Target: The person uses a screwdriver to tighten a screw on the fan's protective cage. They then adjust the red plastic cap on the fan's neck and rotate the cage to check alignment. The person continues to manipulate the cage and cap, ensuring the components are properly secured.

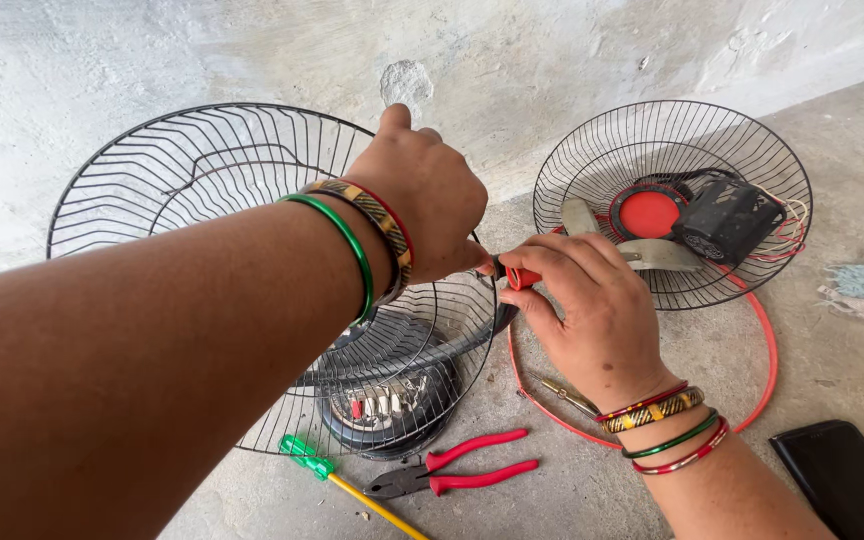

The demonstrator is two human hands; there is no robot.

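Gripping a small red-handled tool [522, 277] at frame centre, our right hand [592, 310] is clenched around it, while our left hand [422, 205] pinches near its tip at the rim of the wire fan guard [202, 180] in the upper left. We judge a slip likely if the tip skids off thin wire. Behind the guard sits the fan motor [387, 400]; red pliers [457, 475] and a green-and-yellow screwdriver [337, 480] lie below, a second guard [672, 200] upper right, crowding the floor.
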